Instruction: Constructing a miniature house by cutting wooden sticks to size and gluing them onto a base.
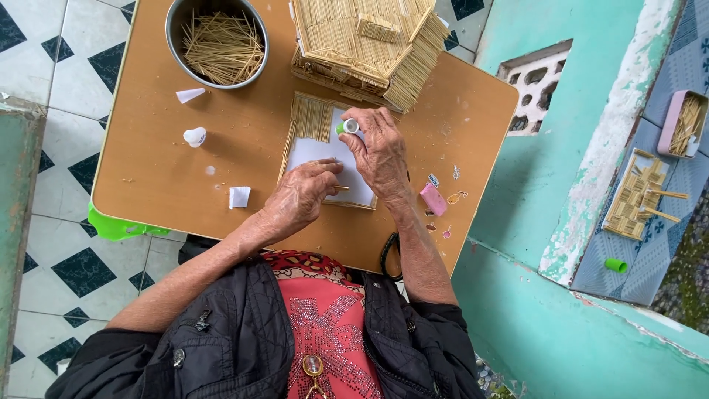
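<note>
On the tan surface, just below the toothpick house model, lies a white panel partly lined with toothpicks. Over the panel's right edge, the right hand has its fingers clasped around a small green-capped glue tube. The left hand pinches a single toothpick against the panel's lower part.

The right hand grips a small glue tube over a white panel. The left hand pinches a stick beside it. A stick house stands beyond both hands.
</note>
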